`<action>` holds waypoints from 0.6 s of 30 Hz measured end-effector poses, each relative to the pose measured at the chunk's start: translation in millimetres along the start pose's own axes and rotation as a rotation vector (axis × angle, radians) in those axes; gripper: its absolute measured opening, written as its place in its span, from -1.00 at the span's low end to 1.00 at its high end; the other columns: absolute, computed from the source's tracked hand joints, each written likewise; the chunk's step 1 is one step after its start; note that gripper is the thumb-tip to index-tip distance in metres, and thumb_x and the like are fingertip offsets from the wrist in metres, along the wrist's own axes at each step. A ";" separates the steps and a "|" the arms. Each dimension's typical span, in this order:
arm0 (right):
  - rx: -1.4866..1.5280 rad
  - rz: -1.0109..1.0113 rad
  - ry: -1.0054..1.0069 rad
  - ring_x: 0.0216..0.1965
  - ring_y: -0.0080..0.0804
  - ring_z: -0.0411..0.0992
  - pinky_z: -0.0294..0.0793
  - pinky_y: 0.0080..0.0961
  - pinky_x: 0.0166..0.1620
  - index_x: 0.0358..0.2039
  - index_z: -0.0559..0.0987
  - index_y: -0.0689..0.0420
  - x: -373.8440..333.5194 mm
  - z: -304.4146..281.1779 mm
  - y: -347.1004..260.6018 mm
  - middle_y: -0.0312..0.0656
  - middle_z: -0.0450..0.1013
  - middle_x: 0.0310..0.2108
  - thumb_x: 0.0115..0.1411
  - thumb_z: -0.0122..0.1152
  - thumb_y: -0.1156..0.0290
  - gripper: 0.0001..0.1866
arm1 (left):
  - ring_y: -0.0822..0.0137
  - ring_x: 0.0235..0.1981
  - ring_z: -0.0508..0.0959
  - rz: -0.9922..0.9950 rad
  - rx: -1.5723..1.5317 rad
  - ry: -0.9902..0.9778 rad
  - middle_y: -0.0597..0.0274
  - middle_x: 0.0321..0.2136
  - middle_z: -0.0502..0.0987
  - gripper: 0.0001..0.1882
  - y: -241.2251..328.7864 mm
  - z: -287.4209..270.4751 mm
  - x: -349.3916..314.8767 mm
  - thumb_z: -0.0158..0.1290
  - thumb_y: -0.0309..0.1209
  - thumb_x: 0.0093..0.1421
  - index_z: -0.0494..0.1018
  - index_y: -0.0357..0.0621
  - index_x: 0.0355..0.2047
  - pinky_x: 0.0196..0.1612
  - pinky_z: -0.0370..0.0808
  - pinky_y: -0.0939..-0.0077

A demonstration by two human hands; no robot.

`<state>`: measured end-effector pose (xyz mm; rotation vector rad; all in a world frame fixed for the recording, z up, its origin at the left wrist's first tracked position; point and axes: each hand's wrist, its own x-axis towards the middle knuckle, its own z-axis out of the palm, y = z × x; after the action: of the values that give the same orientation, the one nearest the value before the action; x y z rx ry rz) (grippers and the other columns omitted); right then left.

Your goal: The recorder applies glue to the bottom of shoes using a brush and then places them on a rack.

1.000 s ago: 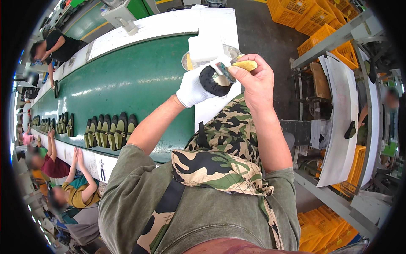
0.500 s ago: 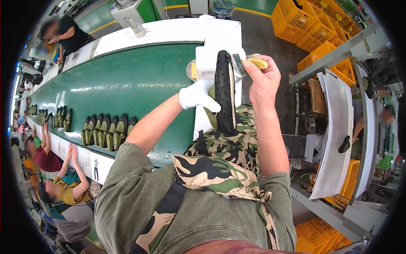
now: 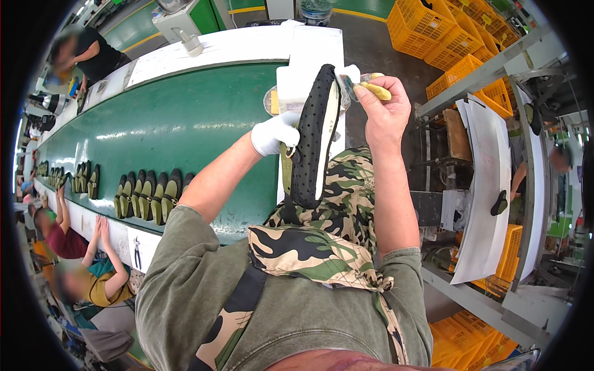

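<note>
At the upper centre of the frame, the gloved left hand (image 3: 273, 132) grips a black dotted shoe sole (image 3: 314, 139) on edge above the green conveyor belt (image 3: 185, 123). The bare right hand (image 3: 383, 114) pinches a yellow-handled brush (image 3: 371, 88) against its top rim. A steady sole and light, even strokes along the edge would likely serve best.

— What carries everything here?
— A long green conveyor belt (image 3: 185, 117) with a white frame (image 3: 210, 52), running from near right to far left.
— And what lies on it?
— A row of dark shoe soles (image 3: 148, 195) standing side by side near its left edge, with another cluster of soles (image 3: 83, 179) farther left.
</note>
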<state>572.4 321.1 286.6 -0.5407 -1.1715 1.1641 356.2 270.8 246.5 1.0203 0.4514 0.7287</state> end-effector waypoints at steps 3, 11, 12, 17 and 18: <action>-0.003 0.016 -0.070 -0.25 -0.63 0.44 0.47 -0.69 -0.15 -0.26 0.51 0.21 -0.5 -4.1 -2.7 -0.27 0.50 -0.24 0.14 0.37 0.66 -0.79 | 0.15 0.07 0.56 -0.016 -0.154 0.045 -0.07 0.09 0.51 0.00 2.2 3.9 -3.7 0.34 -0.09 -0.12 0.26 -0.31 0.30 0.17 0.51 0.30; -0.145 -0.071 -0.037 -0.28 -0.66 0.41 0.46 -0.69 -0.20 -0.30 0.51 0.21 8.1 -7.0 -4.7 -0.29 0.50 -0.28 0.15 0.38 0.62 -0.81 | 0.06 0.06 0.58 -0.050 -0.169 0.026 -0.18 0.09 0.49 0.03 -5.9 0.6 5.2 0.37 -0.11 -0.14 0.22 -0.32 0.31 0.13 0.55 0.24; -0.145 -0.064 -0.033 -0.28 -0.66 0.41 0.46 -0.69 -0.20 -0.30 0.51 0.21 6.8 -9.9 -6.3 -0.29 0.50 -0.28 0.15 0.38 0.62 -0.81 | -0.02 0.05 0.59 -0.058 -0.183 0.030 -0.28 0.11 0.47 0.09 -7.8 0.5 6.8 0.39 -0.13 -0.17 0.18 -0.32 0.33 0.11 0.58 0.17; -0.237 -0.035 -0.220 -0.28 -0.64 0.42 0.45 -0.65 -0.18 -0.32 0.50 0.20 -13.3 -24.0 -6.7 -0.30 0.51 -0.31 0.13 0.38 0.63 -0.81 | 0.07 0.00 0.61 -0.090 -0.193 0.104 -0.15 0.06 0.51 -0.05 -22.5 -0.5 10.3 0.29 -0.01 -0.03 0.25 -0.31 0.28 0.11 0.58 0.21; -0.236 -0.028 -0.211 -0.28 -0.64 0.42 0.45 -0.65 -0.18 -0.32 0.50 0.20 -19.5 -24.8 -7.4 -0.30 0.51 -0.31 0.13 0.38 0.63 -0.81 | 0.07 0.00 0.61 -0.101 -0.198 0.103 -0.15 0.06 0.51 -0.05 -26.1 -2.2 11.1 0.29 -0.01 -0.03 0.25 -0.31 0.28 0.11 0.58 0.21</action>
<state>599.1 306.2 275.6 -0.5878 -1.5058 1.0844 371.1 271.7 222.3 0.7721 0.5055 0.7221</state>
